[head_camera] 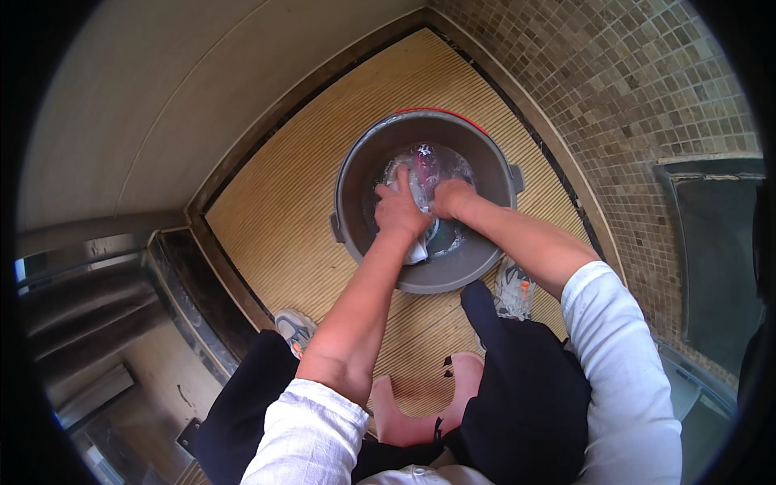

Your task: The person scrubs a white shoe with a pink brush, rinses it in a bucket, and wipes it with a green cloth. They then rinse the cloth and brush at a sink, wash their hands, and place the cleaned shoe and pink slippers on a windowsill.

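Observation:
A round grey plastic bucket (364,136) with a red handle (451,113) stands in front of me, sudsy water (462,167) inside. My left hand (400,209) reaches into it from the near side, its fingers spread over a wet white item (416,251), seemingly fabric, and pressing on it. Part of this item shows below my wrist. To the right, my right hand (451,197) is curled at the water, close beside the left. Its fingertips, and anything in them, are hidden. Beyond both hands, something pinkish-red (425,162) shows through the suds.
A ribbed yellowish mat (291,200) lies under the bucket. Mosaic tile (630,79) covers the right wall; a plain pale wall (139,109) rises at left. My shoes (514,291) flank the bucket's near side. A pink U-shaped piece (400,418) is between my legs.

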Demonstrator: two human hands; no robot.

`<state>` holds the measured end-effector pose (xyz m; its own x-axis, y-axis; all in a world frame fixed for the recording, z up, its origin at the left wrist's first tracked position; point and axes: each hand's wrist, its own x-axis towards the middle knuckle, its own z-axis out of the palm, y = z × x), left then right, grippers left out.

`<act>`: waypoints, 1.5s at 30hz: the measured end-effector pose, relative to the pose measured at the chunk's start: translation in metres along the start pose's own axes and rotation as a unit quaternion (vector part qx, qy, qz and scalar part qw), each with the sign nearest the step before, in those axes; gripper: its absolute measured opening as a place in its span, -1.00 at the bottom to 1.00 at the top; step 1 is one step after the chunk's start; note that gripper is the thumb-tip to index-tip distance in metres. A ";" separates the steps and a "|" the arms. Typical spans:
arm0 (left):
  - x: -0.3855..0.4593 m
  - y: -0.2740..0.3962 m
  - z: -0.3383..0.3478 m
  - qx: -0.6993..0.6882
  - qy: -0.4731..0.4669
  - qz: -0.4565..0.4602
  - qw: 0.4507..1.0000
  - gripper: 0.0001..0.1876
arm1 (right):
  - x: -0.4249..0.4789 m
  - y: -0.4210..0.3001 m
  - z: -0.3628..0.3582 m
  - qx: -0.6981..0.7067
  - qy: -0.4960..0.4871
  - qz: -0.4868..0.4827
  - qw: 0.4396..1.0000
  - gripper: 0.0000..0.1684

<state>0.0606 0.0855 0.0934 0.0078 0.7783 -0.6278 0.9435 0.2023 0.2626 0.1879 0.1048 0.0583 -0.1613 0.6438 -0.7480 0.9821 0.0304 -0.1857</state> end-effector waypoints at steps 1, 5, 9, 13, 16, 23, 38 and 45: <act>0.004 -0.002 0.000 -0.037 -0.005 -0.005 0.999 0.12 | -0.003 0.001 -0.002 0.040 0.003 0.017 0.999 -0.45; 0.029 -0.014 0.017 -0.159 -0.014 0.010 0.987 0.04 | -0.004 0.004 -0.007 0.151 0.023 0.002 0.988 -0.38; 0.038 -0.036 0.015 -0.301 -0.022 0.060 0.951 0.05 | -0.060 -0.005 -0.030 0.194 0.131 -0.047 0.971 -0.41; -0.001 -0.009 -0.013 -0.506 -0.074 0.068 0.857 0.19 | -0.111 0.010 -0.044 0.510 0.096 -0.027 0.854 -0.59; -0.018 -0.010 -0.022 -0.581 -0.081 0.015 0.810 0.17 | -0.131 0.006 -0.054 0.619 0.096 -0.097 0.774 -0.63; -0.022 -0.025 -0.006 -0.779 -0.115 0.084 0.611 -0.24 | -0.149 -0.009 -0.064 0.563 0.136 -0.155 0.800 -0.64; -0.058 -0.042 -0.010 -0.794 -0.159 0.127 0.572 -0.11 | -0.151 -0.039 -0.031 0.346 0.336 -0.268 0.834 -0.58; -0.065 -0.035 -0.030 -0.771 -0.111 0.113 0.617 -0.26 | -0.158 -0.014 -0.062 0.589 0.009 -0.232 0.775 -0.63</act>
<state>0.0172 0.0458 0.1471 0.2888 0.8238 -0.4877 -0.5258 0.5622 0.6384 0.2052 0.0502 0.2187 -0.4582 0.7833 -0.4202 0.0488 -0.4498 -0.8918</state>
